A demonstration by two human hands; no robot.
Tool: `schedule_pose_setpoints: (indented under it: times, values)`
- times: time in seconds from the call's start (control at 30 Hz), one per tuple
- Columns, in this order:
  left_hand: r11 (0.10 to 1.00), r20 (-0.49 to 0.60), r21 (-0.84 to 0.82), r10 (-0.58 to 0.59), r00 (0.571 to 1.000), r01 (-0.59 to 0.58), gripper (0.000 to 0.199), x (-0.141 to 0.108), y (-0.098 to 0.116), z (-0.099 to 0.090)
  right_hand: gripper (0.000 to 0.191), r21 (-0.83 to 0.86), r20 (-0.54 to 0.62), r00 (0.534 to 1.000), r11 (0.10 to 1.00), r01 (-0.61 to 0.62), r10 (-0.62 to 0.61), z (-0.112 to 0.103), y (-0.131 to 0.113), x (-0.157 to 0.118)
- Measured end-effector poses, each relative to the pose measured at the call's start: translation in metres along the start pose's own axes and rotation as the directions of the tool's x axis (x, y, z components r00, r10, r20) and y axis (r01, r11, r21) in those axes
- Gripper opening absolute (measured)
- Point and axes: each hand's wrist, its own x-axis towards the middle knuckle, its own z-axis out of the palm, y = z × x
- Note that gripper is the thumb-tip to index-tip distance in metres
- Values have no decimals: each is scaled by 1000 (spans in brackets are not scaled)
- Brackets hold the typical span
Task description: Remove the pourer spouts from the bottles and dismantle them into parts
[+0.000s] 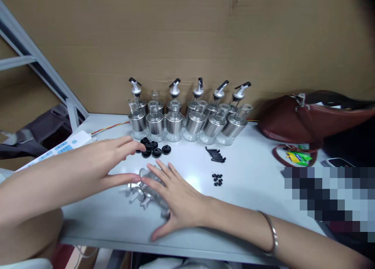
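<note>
My right hand point(184, 204) is spread, its fingers reaching over a loose pile of silver-grey spout pieces point(137, 193) and hiding part of it. Thumb and fingers of my left hand point(114, 157) are apart, with the fingertips by a cluster of black round stoppers point(156, 152). Nothing shows in either hand. To the right lie several thin black levers point(216, 155) in a row and a group of small black caps point(217, 179). Behind these stand two rows of glass bottles with steel sleeves point(174, 122); most back-row ones carry silver pourers point(198, 90) with black levers.
A cardboard wall point(187, 38) closes off the back of the white table point(258, 187). At left are a power strip point(64, 146) and a grey metal frame point(43, 66). A brown leather bag point(336, 118) and a green-yellow packet point(299, 158) lie at right.
</note>
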Motion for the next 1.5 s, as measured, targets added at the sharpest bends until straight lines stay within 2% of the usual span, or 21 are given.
schedule_pose_setpoints:
  times: [0.1, 0.27, 0.43, 0.53, 0.63, 0.73, 0.9, 1.0, 1.07, 1.13, 1.17, 1.2, 1.27, 1.3, 1.33, 1.4, 1.47, 1.5]
  values:
    - [1000, 21, 0, -7, 1000, 7, 44, -2, 0, -2, 102, -20, -5, 996, 996, 86, -86, -2, 0, 16]
    - [1000, 24, 2, -17, 1000, 17, 46, -4, 0, -4, 84, -99, -22, 984, 980, 174, -177, 1, -9, 32]
    - [1000, -5, 1, -31, 999, 31, 44, -5, -1, -5, 47, -144, -36, 988, 979, 144, -150, 5, -11, 40]
    - [999, -19, -18, -26, 999, 26, 42, -5, -2, -5, 34, -139, -85, 989, 984, 111, -124, 7, -7, 43]
    - [999, -31, -33, -24, 999, 23, 41, -4, -1, -4, 35, -128, -127, 983, 985, 114, -130, 9, -2, 43]
    - [999, 4, -48, -3, 1000, 3, 39, -2, -1, -4, 43, -125, -162, 979, 987, 102, -122, 10, 0, 43]
    - [999, 6, -36, 17, 1000, -17, 35, -1, 0, -5, 53, -149, -178, 975, 983, 109, -135, 9, -4, 43]
    - [999, -12, -41, 8, 1000, -9, 32, -3, 2, -5, 53, -172, -267, 940, 971, 168, -211, 0, -6, 42]
    - [999, -36, -51, -10, 999, 8, 35, -5, 2, -5, 46, -194, -417, 860, 953, 232, -294, -14, -6, 39]
    - [998, -53, -53, -27, 998, 25, 41, -9, 0, -4, 30, -222, -603, 723, 941, 254, -337, -35, -3, 32]
    - [998, -61, -48, -39, 997, 36, 43, -10, -1, -4, 21, -229, -694, 650, 951, 210, -310, -48, 0, 28]
    - [998, -76, -40, -46, 996, 43, 45, -12, -2, -3, 18, -241, -781, 563, 962, 127, -270, -63, 6, 23]
    - [998, -99, -27, -54, 994, 52, 45, -15, -5, -1, 15, -258, -922, 310, 965, -48, -232, -95, 22, 10]
    - [998, -111, -23, -55, 992, 53, 44, -16, -6, 0, 15, -214, -965, 184, 966, -143, -186, -112, 34, 3]
    - [998, -120, -20, -58, 991, 56, 44, -16, -7, 0, 17, -145, -988, 85, 962, -230, -129, -130, 48, -4]
    - [999, -128, -16, -46, 991, 44, 44, -17, -7, 0, 27, 65, -998, -18, 948, -312, 62, -164, 80, -18]
    - [999, -143, -5, -49, 989, 48, 44, -17, -5, -1, 34, 304, -949, -12, 908, -290, 314, -191, 112, -32]
    - [999, -147, 3, -48, 988, 49, 45, -17, -4, -3, 36, 447, -878, 52, 853, -270, 477, -201, 125, -37]
